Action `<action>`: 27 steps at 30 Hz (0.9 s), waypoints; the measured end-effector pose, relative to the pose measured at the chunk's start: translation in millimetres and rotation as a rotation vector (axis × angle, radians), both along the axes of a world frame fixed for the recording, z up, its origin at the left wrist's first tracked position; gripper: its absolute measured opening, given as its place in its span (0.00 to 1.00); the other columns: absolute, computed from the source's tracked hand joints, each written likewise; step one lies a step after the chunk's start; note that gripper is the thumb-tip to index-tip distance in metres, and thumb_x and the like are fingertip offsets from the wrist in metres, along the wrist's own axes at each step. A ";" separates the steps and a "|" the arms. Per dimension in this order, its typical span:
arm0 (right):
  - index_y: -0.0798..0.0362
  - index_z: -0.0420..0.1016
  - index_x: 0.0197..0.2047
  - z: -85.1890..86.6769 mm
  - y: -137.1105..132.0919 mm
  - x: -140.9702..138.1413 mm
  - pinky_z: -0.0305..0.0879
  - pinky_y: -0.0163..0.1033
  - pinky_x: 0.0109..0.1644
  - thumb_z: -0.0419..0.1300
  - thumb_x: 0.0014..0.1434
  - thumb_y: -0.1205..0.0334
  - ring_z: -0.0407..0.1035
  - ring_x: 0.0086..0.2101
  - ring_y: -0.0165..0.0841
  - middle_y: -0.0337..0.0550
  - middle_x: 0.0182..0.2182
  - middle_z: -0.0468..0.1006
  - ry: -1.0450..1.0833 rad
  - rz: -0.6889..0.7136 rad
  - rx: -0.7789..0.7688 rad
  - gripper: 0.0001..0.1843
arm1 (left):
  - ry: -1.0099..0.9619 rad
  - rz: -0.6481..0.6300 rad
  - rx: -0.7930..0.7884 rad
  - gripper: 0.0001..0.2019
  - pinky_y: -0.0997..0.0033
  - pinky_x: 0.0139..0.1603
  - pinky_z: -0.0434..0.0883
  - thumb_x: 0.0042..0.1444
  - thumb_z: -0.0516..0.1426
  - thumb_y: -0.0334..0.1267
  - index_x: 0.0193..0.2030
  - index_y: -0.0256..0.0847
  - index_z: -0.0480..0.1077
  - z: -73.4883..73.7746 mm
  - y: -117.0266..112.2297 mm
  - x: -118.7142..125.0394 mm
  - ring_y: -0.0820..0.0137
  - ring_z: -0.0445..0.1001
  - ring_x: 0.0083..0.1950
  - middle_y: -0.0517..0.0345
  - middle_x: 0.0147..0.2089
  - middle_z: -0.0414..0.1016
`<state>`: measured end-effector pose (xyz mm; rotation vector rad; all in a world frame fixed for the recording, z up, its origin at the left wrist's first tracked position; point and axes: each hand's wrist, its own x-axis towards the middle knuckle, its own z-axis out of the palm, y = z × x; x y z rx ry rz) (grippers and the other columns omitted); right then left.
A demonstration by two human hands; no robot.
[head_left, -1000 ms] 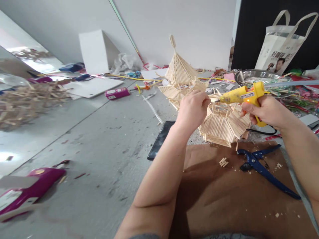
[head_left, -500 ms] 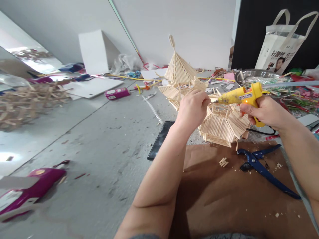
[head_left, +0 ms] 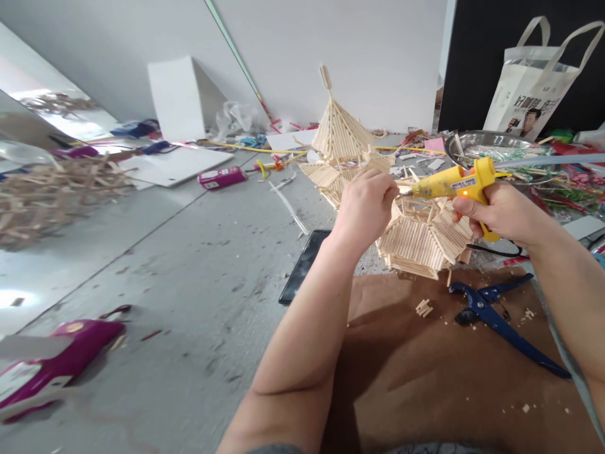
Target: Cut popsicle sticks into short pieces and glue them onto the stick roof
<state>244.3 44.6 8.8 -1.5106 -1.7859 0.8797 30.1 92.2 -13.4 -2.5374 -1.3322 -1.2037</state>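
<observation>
My right hand is wrapped round the handle of a yellow hot glue gun, whose small light glows orange. Its nozzle points left, close to the closed fingertips of my left hand. Those fingers are pinched together; what they hold is mostly hidden, though something small and pale shows by the nozzle. Below the glue gun sits a tiered roof section made of thin wooden sticks. Just behind my left hand stands a pointed stick-built tower roof with a finial on top.
Blue cutters and a few short stick pieces lie on brown paper. A black phone is beside my left forearm. Purple bottle-like items lie left. A metal bowl and a white bag are at the back right.
Almost nothing differs. The glue gun and my right hand have shifted very slightly left; my left hand stays in place with its fingers pinched.
</observation>
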 end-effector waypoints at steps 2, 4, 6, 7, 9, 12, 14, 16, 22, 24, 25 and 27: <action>0.55 0.67 0.28 -0.1 -0.1 -0.4 0.55 0.33 0.18 0.58 0.50 0.43 0.59 0.14 0.24 0.36 0.15 0.66 0.005 0.004 0.007 0.21 | 0.002 0.000 -0.002 0.08 0.69 0.36 0.65 0.52 0.50 0.29 0.26 0.38 0.68 0.0 0.0 0.0 0.71 0.67 0.33 0.55 0.29 0.70; 0.55 0.68 0.28 0.6 -0.9 -0.8 0.55 0.33 0.18 0.58 0.51 0.43 0.59 0.14 0.24 0.37 0.15 0.67 0.011 0.004 0.011 0.21 | 0.002 -0.001 -0.003 0.08 0.69 0.36 0.65 0.52 0.50 0.29 0.26 0.38 0.69 0.2 0.0 0.1 0.71 0.67 0.34 0.55 0.29 0.70; 0.55 0.68 0.27 1.9 -2.1 -1.3 0.55 0.34 0.18 0.58 0.51 0.43 0.59 0.14 0.24 0.36 0.14 0.66 0.016 0.002 0.011 0.21 | 0.003 0.000 -0.008 0.08 0.69 0.36 0.65 0.52 0.50 0.29 0.26 0.38 0.69 0.5 -0.2 0.2 0.71 0.68 0.34 0.55 0.29 0.70; 0.54 0.68 0.27 2.6 -2.8 -1.6 0.55 0.34 0.19 0.58 0.51 0.43 0.58 0.14 0.24 0.36 0.13 0.65 0.016 0.003 0.010 0.21 | 0.004 0.000 -0.011 0.08 0.69 0.36 0.65 0.52 0.50 0.29 0.26 0.38 0.69 0.7 -0.3 0.3 0.71 0.68 0.34 0.55 0.29 0.70; 0.54 0.68 0.27 3.6 -3.8 -2.0 0.55 0.35 0.19 0.58 0.51 0.42 0.59 0.14 0.25 0.36 0.13 0.65 0.015 0.002 0.003 0.21 | 0.003 0.000 -0.017 0.08 0.68 0.37 0.65 0.52 0.50 0.29 0.26 0.38 0.69 1.0 -0.7 0.4 0.71 0.68 0.34 0.55 0.29 0.70; 0.53 0.67 0.27 3.3 -3.7 -2.2 0.56 0.35 0.19 0.59 0.50 0.42 0.59 0.15 0.25 0.38 0.15 0.67 0.009 -0.003 -0.012 0.21 | 0.000 -0.004 -0.018 0.09 0.68 0.37 0.66 0.52 0.50 0.30 0.26 0.39 0.69 1.2 -1.0 0.4 0.71 0.68 0.34 0.55 0.29 0.70; 0.53 0.67 0.27 2.3 -3.0 -1.8 0.56 0.36 0.19 0.59 0.49 0.41 0.59 0.15 0.25 0.38 0.17 0.68 0.007 0.000 -0.016 0.21 | 0.000 -0.002 -0.014 0.09 0.68 0.37 0.65 0.52 0.50 0.30 0.26 0.40 0.69 1.4 -1.1 0.4 0.71 0.68 0.34 0.56 0.29 0.70; 0.53 0.68 0.28 1.3 -2.2 -0.7 0.56 0.36 0.20 0.59 0.49 0.41 0.60 0.16 0.25 0.38 0.17 0.68 -0.007 0.002 -0.018 0.22 | 0.003 0.003 -0.013 0.09 0.68 0.36 0.65 0.52 0.50 0.29 0.26 0.40 0.69 1.6 -1.2 0.3 0.70 0.68 0.34 0.56 0.29 0.70; 0.55 0.69 0.29 2.4 -2.8 2.0 0.57 0.36 0.21 0.57 0.50 0.40 0.60 0.15 0.26 0.37 0.14 0.66 -0.066 -0.028 0.017 0.23 | 0.018 -0.002 -0.019 0.09 0.68 0.37 0.65 0.52 0.49 0.29 0.26 0.39 0.68 2.0 -1.6 0.0 0.70 0.68 0.35 0.54 0.30 0.71; 0.55 0.69 0.29 4.1 -3.9 1.3 0.56 0.36 0.21 0.57 0.51 0.41 0.59 0.15 0.26 0.37 0.13 0.65 -0.058 -0.031 0.027 0.23 | 0.014 -0.008 -0.011 0.08 0.68 0.37 0.65 0.52 0.49 0.29 0.27 0.39 0.68 1.4 -1.3 -0.2 0.70 0.68 0.35 0.54 0.30 0.71; 0.55 0.69 0.29 4.9 -4.4 0.8 0.56 0.36 0.21 0.57 0.51 0.42 0.59 0.15 0.26 0.37 0.13 0.65 -0.054 -0.029 0.028 0.22 | 0.012 -0.009 -0.007 0.08 0.68 0.37 0.65 0.52 0.49 0.29 0.27 0.39 0.68 1.1 -1.2 -0.3 0.70 0.68 0.35 0.54 0.30 0.71; 0.55 0.69 0.29 5.6 -4.8 -0.2 0.56 0.36 0.20 0.58 0.51 0.42 0.59 0.15 0.26 0.36 0.13 0.65 -0.050 -0.017 0.023 0.21 | 0.013 -0.010 -0.003 0.08 0.68 0.36 0.65 0.52 0.49 0.29 0.26 0.39 0.68 0.8 -1.2 -0.5 0.70 0.68 0.34 0.54 0.30 0.71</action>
